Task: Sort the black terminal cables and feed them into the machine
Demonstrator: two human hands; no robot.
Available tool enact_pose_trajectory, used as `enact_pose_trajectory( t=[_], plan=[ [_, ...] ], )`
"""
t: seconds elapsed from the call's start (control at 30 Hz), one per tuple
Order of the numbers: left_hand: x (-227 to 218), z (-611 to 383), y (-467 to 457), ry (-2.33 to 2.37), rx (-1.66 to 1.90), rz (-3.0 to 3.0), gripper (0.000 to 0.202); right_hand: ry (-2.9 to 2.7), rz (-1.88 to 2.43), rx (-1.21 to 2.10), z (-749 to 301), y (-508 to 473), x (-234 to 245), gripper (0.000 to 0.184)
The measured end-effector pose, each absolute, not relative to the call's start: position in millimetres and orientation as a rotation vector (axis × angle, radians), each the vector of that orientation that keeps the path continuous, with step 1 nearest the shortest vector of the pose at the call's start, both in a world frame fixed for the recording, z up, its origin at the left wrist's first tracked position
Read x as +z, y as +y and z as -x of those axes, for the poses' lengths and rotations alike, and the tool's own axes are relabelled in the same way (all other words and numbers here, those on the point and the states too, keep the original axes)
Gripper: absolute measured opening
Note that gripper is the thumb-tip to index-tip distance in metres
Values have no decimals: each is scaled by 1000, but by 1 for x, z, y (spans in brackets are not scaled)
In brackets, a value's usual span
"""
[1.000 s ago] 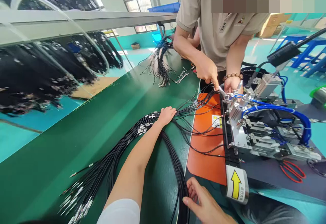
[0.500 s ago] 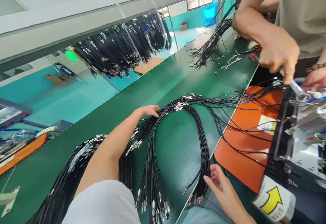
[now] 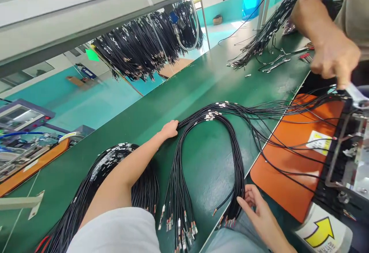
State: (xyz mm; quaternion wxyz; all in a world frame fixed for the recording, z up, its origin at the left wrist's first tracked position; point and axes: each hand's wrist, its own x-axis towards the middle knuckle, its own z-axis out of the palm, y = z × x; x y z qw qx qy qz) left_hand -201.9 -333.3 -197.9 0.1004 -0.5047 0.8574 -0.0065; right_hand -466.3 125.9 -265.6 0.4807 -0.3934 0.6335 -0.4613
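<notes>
My left hand (image 3: 170, 129) is closed round the left end of a bundle of thin black cables that runs off to the right across the green table. A second black cable bundle (image 3: 236, 153) arches in a loop in front of it, white labels at its top. One end fans out on the table with connector tips (image 3: 184, 230); the other hangs by the table edge, its coloured wire ends showing. At that end my right hand (image 3: 256, 210) holds the loop, thumb against the cables and fingers curled beside them.
A large cable pile (image 3: 115, 168) lies under my left forearm. To the right are an orange board (image 3: 288, 168), a metal fixture and a roll with a yellow arrow (image 3: 321, 232). A co-worker's hand (image 3: 337, 59) holds a wrench. Spanners (image 3: 276, 65) and more cables lie farther back.
The view has shifted, so the scene sits differently. My left hand has closed on the rear bundle, whose labelled ends no longer show beyond it. The right hand stays at the loop's end.
</notes>
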Motion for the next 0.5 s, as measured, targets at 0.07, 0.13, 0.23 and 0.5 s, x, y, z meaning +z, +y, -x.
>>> enact_pose_trajectory(
  t=[0.07, 0.13, 0.23, 0.5],
  plan=[
    [-189, 213, -350, 2543, -116, 1497, 36, 1562, 948, -1126, 466, 126, -263, 39],
    [-175, 226, -372, 2578, -220, 1523, 37, 1589, 931, -1139, 465, 125, -259, 41],
    [-155, 250, -405, 2636, -333, 1568, 40, 1629, 907, -1158, 463, 123, -253, 41],
    [-153, 296, -422, 2653, -92, 1604, 45, 1726, 832, -1119, 456, 128, -262, 44]
  ],
)
